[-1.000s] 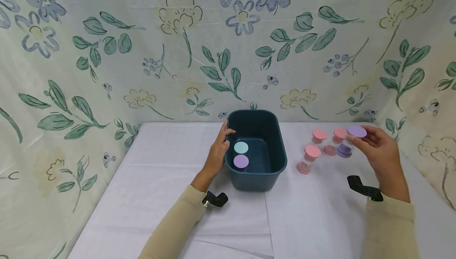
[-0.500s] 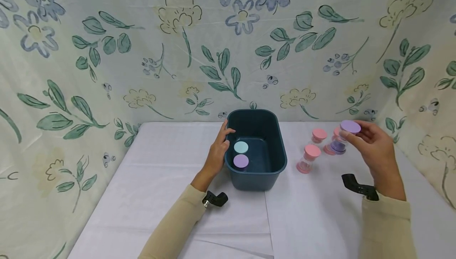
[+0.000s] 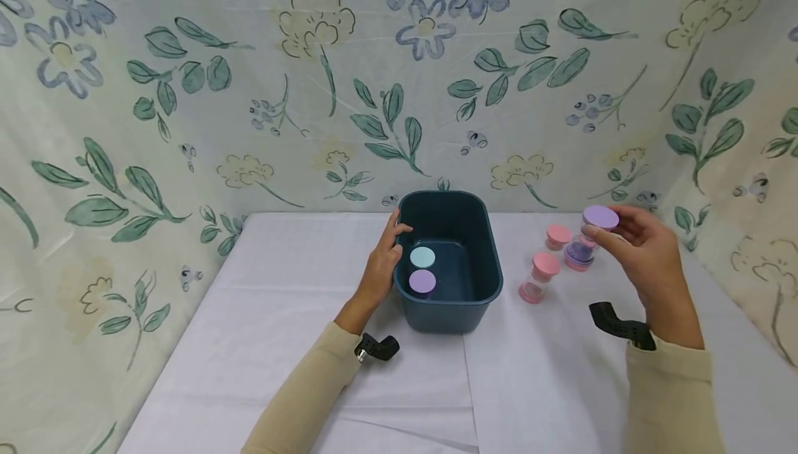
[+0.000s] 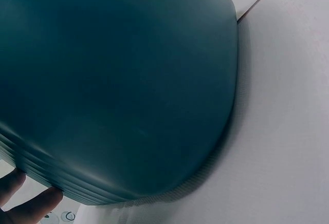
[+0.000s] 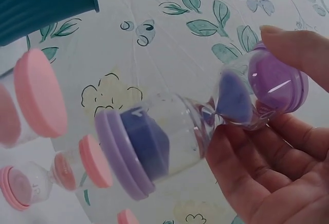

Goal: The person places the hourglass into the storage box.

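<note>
My right hand (image 3: pixel 654 253) holds a purple-capped sand timer (image 3: pixel 600 217) above the right side of the table. The right wrist view shows blue-violet sand in both bulbs of this tilted timer, with fingers and thumb about its upper part. At the middle back stands a dark teal bin (image 3: pixel 445 317). My left hand (image 3: pixel 376 267) grips its left rim, and fingertips (image 4: pixel 49 197) touch its outer wall in the left wrist view. Inside the bin are a light-blue-capped timer (image 3: pixel 422 257) and a purple-capped timer (image 3: pixel 422 281), both seen from above.
Left of my right hand stand pink sand timers: one in front (image 3: pixel 546 267), one behind (image 3: pixel 557 236), and another partly hidden by the held timer. White cloth (image 3: pixel 280 315) covers the table. A floral curtain (image 3: pixel 249 93) hangs behind it.
My right hand has carried the purple sand timer leftward and slightly up, so it now overlaps a pink one in the head view. My left hand and the bin stay put.
</note>
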Demonstrator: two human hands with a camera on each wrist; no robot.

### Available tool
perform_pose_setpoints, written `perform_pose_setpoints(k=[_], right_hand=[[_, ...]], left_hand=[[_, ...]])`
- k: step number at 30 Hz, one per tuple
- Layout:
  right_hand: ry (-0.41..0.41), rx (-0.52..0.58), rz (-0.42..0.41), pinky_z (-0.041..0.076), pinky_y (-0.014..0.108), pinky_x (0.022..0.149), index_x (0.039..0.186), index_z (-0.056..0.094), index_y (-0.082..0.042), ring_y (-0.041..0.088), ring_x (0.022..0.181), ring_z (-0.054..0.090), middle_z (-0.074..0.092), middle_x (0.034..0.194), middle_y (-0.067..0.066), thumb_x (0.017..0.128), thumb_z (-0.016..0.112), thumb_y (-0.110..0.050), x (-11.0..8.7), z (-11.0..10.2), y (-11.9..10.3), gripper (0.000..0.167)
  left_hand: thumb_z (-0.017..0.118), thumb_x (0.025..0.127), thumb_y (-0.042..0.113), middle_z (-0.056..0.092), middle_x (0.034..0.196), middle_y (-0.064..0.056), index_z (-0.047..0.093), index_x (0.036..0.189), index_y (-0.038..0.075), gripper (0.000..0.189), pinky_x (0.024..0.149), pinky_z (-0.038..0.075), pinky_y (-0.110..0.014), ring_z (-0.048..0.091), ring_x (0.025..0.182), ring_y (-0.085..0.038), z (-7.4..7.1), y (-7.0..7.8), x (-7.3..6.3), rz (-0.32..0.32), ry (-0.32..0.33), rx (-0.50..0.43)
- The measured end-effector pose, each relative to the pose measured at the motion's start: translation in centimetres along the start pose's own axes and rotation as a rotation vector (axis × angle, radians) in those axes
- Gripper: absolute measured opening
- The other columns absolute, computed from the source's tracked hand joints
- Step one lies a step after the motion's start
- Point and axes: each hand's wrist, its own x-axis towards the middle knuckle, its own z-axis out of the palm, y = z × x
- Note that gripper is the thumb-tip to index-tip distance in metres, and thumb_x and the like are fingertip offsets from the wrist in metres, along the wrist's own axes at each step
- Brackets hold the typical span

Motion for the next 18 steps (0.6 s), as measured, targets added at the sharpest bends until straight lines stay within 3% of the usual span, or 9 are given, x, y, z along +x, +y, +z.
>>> perform_pose_setpoints(k=[9,13,18], right_hand=[[-0.069,-0.072,0.012,0.045,0.008,0.080,0.136,0.051,-0.017,0.009,0.112,0.053,0.053,0.129,0.003,0.083,0.074,-0.034,0.8,1.1,-2.0,0.061],[-0.101,-0.075,-0.062,0.045,0.007,0.082,0.133,0.053,-0.012,0.009,0.108,0.055,0.056,0.124,0.002,0.083,0.075,-0.029,1.5,1.7,-2.9,0.057],[-0.171,-0.093,-0.153,0.046,0.009,0.081,0.132,0.056,-0.012,0.009,0.106,0.058,0.060,0.122,0.001,0.084,0.074,-0.024,2.1,2.6,-4.1,0.053]], left_hand=[[0.027,0.101,0.045,0.012,0.162,-0.002,0.046,0.135,0.014,0.050,0.114,0.015,-0.055,0.011,0.147,-0.024,-0.2,0.2,0.1,-0.008,0.001,-0.003],[0.030,0.101,0.029,0.014,0.162,-0.005,0.047,0.133,0.013,0.040,0.113,0.017,-0.056,0.012,0.147,-0.024,0.0,0.2,0.2,-0.011,0.002,-0.007],[0.031,0.099,0.017,0.013,0.162,0.000,0.047,0.133,0.013,0.039,0.114,0.017,-0.053,0.012,0.147,-0.021,0.0,0.4,0.1,-0.012,0.000,-0.012]])
